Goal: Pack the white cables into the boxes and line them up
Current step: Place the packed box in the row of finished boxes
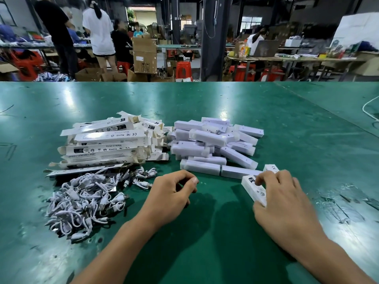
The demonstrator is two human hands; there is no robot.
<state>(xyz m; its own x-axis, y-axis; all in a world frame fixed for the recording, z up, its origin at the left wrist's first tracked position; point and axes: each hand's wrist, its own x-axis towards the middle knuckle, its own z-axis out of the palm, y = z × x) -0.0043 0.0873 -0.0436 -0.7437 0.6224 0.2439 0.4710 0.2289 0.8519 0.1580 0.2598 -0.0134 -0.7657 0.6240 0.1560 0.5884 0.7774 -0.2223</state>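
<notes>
A heap of short white cables (86,201) lies on the green table at the left front. Behind it sits a stack of flat, unfolded white boxes (106,144). To its right is a pile of white wrapped lamps (213,142). My right hand (281,201) grips a closed white box (253,188) lying on the table, fingers curled over its top and thumb at its near end. A second white box (271,168) stands just behind it. My left hand (172,193) hovers over the table with fingers loosely curled, holding nothing, just right of the cables.
The green table (205,103) stretches far back and to the right. A white cord (369,105) lies at its right edge. Beyond the table are several people, red stools (183,69), cardboard cartons (144,56) and other workbenches.
</notes>
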